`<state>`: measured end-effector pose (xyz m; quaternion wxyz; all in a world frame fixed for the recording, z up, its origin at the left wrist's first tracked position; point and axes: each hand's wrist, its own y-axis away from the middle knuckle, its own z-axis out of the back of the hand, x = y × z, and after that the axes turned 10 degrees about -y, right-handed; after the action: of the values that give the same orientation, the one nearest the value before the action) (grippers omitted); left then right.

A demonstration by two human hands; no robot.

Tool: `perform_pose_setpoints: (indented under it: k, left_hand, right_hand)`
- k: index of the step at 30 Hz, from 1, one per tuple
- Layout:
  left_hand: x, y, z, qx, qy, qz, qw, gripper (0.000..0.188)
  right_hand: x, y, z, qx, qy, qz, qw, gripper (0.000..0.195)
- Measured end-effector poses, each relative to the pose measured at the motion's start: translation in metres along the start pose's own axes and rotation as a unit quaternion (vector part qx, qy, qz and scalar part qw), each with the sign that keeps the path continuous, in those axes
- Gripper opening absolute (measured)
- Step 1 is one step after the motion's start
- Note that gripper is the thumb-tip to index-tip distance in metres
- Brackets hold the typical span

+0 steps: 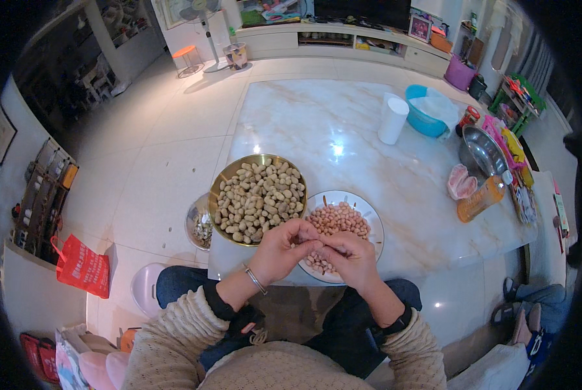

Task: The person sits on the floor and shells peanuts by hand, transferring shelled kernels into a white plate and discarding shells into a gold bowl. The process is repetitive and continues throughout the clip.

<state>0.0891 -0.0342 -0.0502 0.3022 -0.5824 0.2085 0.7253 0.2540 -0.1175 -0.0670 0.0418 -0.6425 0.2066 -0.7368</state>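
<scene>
My left hand and my right hand meet fingertip to fingertip over the near edge of a white plate. Whatever lies between the fingers is too small and covered to tell. Shelled peanut kernels with pinkish skins are heaped on the plate. To its left, touching or nearly so, a gold-coloured metal bowl holds many unshelled peanuts. Lower and further left, partly hidden by that bowl, a metal bowl contains what look like empty shells.
The marble table bears a white cylinder, a blue plastic basin, a steel bowl, a peeled pomelo piece and an orange drink bottle at the right. A red bag and a pale stool stand on the floor at left.
</scene>
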Motion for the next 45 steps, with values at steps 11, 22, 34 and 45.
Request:
perform_pose_setpoints:
  k: [11, 22, 34, 45]
  left_hand:
    - [-0.01, -0.007, 0.012, 0.06, 0.08, 0.061, 0.993, 0.014]
    - [-0.01, -0.018, 0.014, 0.01, -0.233, -0.012, 0.972, 0.017]
    - [-0.001, -0.008, 0.025, 0.076, 0.173, 0.09, 0.978, 0.022]
    - [-0.027, 0.029, 0.073, 0.044, 0.058, 0.097, 0.993, 0.016]
  right_hand:
    - [0.002, -0.003, 0.006, 0.009, -0.308, -0.23, 0.923, 0.026]
    - [-0.032, -0.008, 0.021, -0.067, -0.076, -0.069, 0.992, 0.027]
    - [0.0, -0.007, 0.01, 0.054, -0.263, -0.173, 0.948, 0.025]
    - [-0.001, -0.002, 0.006, 0.116, -0.229, -0.165, 0.952, 0.045]
